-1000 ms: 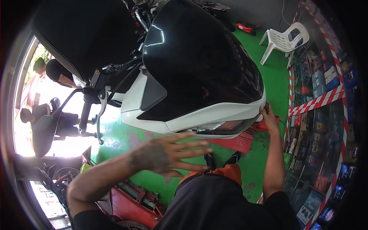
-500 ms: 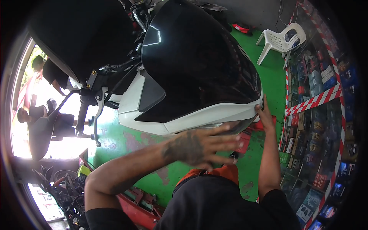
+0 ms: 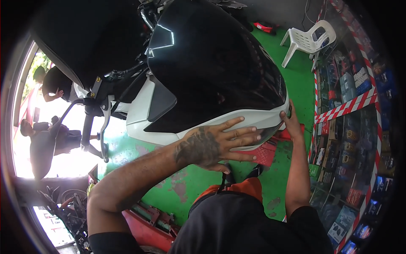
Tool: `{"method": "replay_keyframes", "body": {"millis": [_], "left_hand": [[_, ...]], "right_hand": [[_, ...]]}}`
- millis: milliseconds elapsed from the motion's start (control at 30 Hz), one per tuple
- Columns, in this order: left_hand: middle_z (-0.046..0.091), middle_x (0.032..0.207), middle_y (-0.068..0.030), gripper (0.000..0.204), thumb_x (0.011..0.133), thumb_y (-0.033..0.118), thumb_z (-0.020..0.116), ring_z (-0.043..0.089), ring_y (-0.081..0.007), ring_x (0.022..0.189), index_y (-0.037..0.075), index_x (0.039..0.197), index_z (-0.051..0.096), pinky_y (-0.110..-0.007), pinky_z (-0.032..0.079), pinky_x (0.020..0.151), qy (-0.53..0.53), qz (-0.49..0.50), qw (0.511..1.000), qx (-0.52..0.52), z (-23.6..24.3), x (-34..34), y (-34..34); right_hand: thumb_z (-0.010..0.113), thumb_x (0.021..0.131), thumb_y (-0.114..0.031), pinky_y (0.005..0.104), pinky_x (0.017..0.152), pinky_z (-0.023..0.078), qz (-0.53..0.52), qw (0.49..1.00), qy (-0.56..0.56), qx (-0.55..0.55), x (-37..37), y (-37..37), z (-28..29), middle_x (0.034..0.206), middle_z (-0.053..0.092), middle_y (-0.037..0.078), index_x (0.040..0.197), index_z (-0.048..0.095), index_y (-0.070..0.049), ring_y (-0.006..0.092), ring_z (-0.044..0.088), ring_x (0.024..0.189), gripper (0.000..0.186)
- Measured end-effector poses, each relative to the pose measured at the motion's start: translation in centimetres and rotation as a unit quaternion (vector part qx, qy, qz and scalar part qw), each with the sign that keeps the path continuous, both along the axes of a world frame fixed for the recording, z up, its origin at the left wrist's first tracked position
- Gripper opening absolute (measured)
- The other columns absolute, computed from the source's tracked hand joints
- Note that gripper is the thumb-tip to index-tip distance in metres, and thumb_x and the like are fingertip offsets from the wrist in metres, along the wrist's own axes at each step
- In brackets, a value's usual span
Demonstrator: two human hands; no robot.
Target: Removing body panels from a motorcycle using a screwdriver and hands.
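A scooter's front fairing [image 3: 141, 106] stands before me, white along its lower edge around a large glossy black panel [image 3: 211, 63]. My left hand [image 3: 211, 146], with a dark tattoo on its back, is open. Its fingers spread along the white lower side of the fairing, over the lens-like part there. At the fairing's right end, my right hand [image 3: 292, 122] grips the tip, thumb on the near face and fingers partly hidden round the edge. A brake lever [image 3: 106, 127] and a mirror [image 3: 43, 152] stick out to the left.
Glass shelves [image 3: 347, 135] edged with red-and-white tape line the right side. A white plastic chair [image 3: 306, 42] stands at the back right. Two people are at the bright doorway on the left. A red box-like object [image 3: 266, 154] lies beneath the fairing, on the green floor [image 3: 296, 76].
My left hand has come down from a blurred position onto the fairing's white side. The fairing has shifted slightly left in view. My right hand keeps its grip at the tip.
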State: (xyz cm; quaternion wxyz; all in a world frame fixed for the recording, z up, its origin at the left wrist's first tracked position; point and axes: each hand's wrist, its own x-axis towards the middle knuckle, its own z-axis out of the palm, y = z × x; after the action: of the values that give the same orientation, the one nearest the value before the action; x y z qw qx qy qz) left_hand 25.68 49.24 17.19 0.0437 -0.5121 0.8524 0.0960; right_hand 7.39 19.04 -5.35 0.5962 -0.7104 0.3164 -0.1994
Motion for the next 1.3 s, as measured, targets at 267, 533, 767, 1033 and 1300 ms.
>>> {"method": "replay_keyframes", "body": {"millis": [267, 533, 767, 1033, 1300], "left_hand": [[0.023, 0.172, -0.0052, 0.080, 0.088, 0.069, 0.064, 0.021, -0.0273, 0.159, 0.045, 0.158, 0.034, -0.056, 0.018, 0.130, 0.011, -0.025, 0.994, 0.109, 7.7, 0.0, 7.4], [0.021, 0.172, -0.0090, 0.074, 0.090, 0.062, 0.069, 0.018, -0.0307, 0.160, 0.038, 0.155, 0.043, -0.059, 0.013, 0.130, -0.003, -0.046, 0.999, 0.024, 1.3, 0.4, 0.9], [0.045, 0.158, -0.0143, 0.061, 0.093, 0.050, 0.068, 0.038, -0.0318, 0.150, 0.021, 0.146, 0.056, -0.057, 0.028, 0.124, 0.223, -0.025, 0.972, -0.076, -9.7, -13.0, -0.2], [0.072, 0.120, -0.0162, 0.034, 0.103, 0.030, 0.063, 0.070, -0.0353, 0.110, 0.007, 0.127, 0.068, -0.045, 0.055, 0.095, 0.339, 0.425, 0.839, 0.023, -16.0, -16.5, 5.7], [0.076, 0.106, -0.0157, 0.017, 0.098, 0.013, 0.069, 0.074, -0.0335, 0.097, 0.003, 0.111, 0.075, -0.041, 0.059, 0.085, 0.366, 0.622, 0.693, 0.008, -13.9, -21.1, -0.7]], "right_hand": [[0.077, 0.086, -0.062, 0.0432, 0.124, 0.029, -0.017, 0.999, 0.026, 0.010, -1.4, 0.4, -0.2, 0.165, 0.036, 0.020, 0.167, 0.021, -0.009, 0.0319, 0.033, 0.153, 0.111], [0.076, 0.089, -0.059, 0.0440, 0.125, 0.028, 0.011, 1.000, 0.011, 0.014, -1.6, -1.2, -0.9, 0.163, 0.038, 0.021, 0.165, 0.023, -0.007, 0.0331, 0.034, 0.153, 0.107], [0.075, 0.093, -0.054, 0.0438, 0.124, 0.030, 0.022, 0.999, 0.014, -0.028, 0.1, 0.9, 0.8, 0.161, 0.040, 0.020, 0.164, 0.026, -0.005, 0.0327, 0.037, 0.150, 0.100], [0.070, 0.100, -0.043, 0.0410, 0.122, 0.031, -0.020, 1.000, 0.014, -0.009, -5.1, -1.2, -1.6, 0.147, 0.057, 0.023, 0.148, 0.052, 0.001, 0.0295, 0.047, 0.143, 0.069], [0.028, 0.111, -0.060, 0.0305, 0.094, 0.049, 0.171, 0.933, -0.014, 0.318, -15.0, -2.2, -2.9, 0.145, 0.061, 0.008, 0.156, 0.046, -0.011, 0.0146, 0.063, 0.109, 0.068]]}}
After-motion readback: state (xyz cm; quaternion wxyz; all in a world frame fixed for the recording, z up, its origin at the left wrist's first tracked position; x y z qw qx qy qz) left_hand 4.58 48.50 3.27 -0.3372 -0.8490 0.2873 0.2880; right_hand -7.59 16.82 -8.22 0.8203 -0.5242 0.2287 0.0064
